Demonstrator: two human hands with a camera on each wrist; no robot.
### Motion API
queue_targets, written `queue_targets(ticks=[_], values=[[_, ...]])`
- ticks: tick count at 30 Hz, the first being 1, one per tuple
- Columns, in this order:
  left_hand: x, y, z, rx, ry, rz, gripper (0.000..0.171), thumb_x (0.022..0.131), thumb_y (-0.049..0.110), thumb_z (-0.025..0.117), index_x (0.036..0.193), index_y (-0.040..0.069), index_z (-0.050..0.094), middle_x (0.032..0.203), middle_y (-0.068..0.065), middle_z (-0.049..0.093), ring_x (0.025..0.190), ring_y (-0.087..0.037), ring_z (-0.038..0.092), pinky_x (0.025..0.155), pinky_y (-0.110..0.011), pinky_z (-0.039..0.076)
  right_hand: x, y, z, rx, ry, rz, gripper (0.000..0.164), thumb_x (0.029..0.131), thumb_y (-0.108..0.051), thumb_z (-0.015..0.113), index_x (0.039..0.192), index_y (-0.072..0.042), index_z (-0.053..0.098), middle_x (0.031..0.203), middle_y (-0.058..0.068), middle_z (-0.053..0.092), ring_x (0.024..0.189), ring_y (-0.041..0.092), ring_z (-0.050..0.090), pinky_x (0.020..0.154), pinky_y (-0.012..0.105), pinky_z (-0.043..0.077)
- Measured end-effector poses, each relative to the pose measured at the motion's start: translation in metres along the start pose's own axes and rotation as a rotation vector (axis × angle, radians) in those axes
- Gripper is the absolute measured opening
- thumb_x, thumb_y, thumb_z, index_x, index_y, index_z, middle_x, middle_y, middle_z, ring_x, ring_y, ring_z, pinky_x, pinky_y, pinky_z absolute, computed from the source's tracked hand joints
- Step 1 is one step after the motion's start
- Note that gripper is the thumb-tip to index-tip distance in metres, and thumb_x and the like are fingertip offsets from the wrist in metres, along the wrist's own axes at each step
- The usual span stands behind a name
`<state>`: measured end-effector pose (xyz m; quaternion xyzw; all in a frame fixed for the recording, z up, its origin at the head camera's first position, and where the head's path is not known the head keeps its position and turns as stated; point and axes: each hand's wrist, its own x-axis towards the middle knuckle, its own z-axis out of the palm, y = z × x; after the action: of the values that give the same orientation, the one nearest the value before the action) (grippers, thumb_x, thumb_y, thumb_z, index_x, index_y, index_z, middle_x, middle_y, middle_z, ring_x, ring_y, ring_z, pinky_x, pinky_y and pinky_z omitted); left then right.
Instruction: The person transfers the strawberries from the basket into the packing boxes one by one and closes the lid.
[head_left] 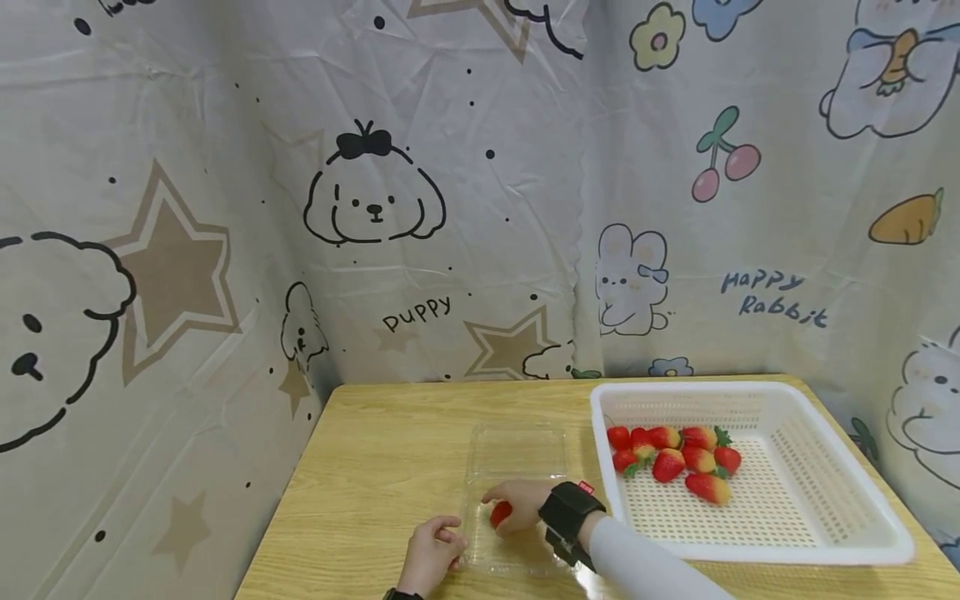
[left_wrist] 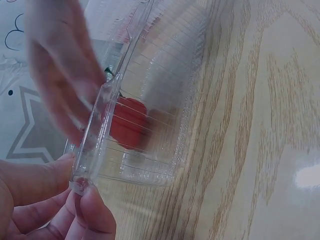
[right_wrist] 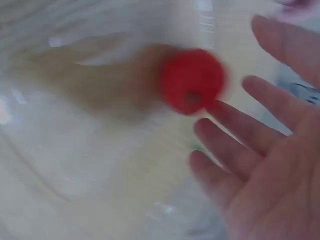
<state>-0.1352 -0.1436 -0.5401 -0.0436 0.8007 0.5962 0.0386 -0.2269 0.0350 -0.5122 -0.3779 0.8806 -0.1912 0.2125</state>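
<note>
A clear plastic clamshell box point(head_left: 491, 568) lies on the wooden table with its lid point(head_left: 517, 450) folded back. One red strawberry point(left_wrist: 129, 124) sits inside, seen through the ribbed side wall. My left hand point(head_left: 433, 550) pinches the box's rim at the near left corner between thumb and fingers. Over the box is my right hand point(head_left: 525, 497), blurred in the left wrist view. In the right wrist view its fingers point(right_wrist: 240, 125) are spread and relaxed, the fingertips right beside the strawberry point(right_wrist: 192, 82) and not curled round it.
To the right stands a white plastic basket point(head_left: 795, 554) with several strawberries point(head_left: 667, 465) gathered in its left part. The wooden table point(head_left: 360, 475) runs back to a patterned curtain point(head_left: 450, 208), and more curtain hangs along the left side.
</note>
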Motion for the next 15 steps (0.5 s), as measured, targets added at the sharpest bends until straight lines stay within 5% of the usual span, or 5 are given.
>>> queue_targets(ticks=[5,11,15], values=[[0.001,-0.002,0.001,0.002,0.006,0.004,0.029,0.075,-0.008,0.062,0.101,-0.018,0.054,0.067,-0.004,0.054,0.05,-0.009,0.052,0.046,-0.025,0.048,-0.018,-0.014,-0.044,0.059,0.04,-0.052,0.052,0.084,-0.022,0.065,0.131,-0.011,0.047,0.133,0.007,0.047,0.123,0.023,0.042,0.102,0.037,0.035],[0.0,-0.001,0.002,-0.01,0.006,0.018,0.029,0.074,-0.009,0.061,0.1,-0.019,0.053,0.066,-0.003,0.053,0.05,-0.01,0.052,0.046,-0.025,0.048,-0.052,-0.013,-0.102,0.086,0.432,-0.186,0.062,0.084,-0.02,0.065,0.138,-0.01,0.037,0.144,0.013,0.031,0.13,0.031,0.031,0.102,0.05,0.032],[0.0,0.0,0.002,-0.012,0.004,0.011,0.03,0.075,-0.009,0.061,0.101,-0.02,0.052,0.066,-0.003,0.052,0.05,-0.009,0.052,0.047,-0.025,0.048,-0.072,0.006,-0.125,0.045,0.692,-0.152,0.065,0.081,-0.016,0.067,0.139,-0.011,0.037,0.145,0.013,0.028,0.13,0.033,0.029,0.1,0.053,0.033]])
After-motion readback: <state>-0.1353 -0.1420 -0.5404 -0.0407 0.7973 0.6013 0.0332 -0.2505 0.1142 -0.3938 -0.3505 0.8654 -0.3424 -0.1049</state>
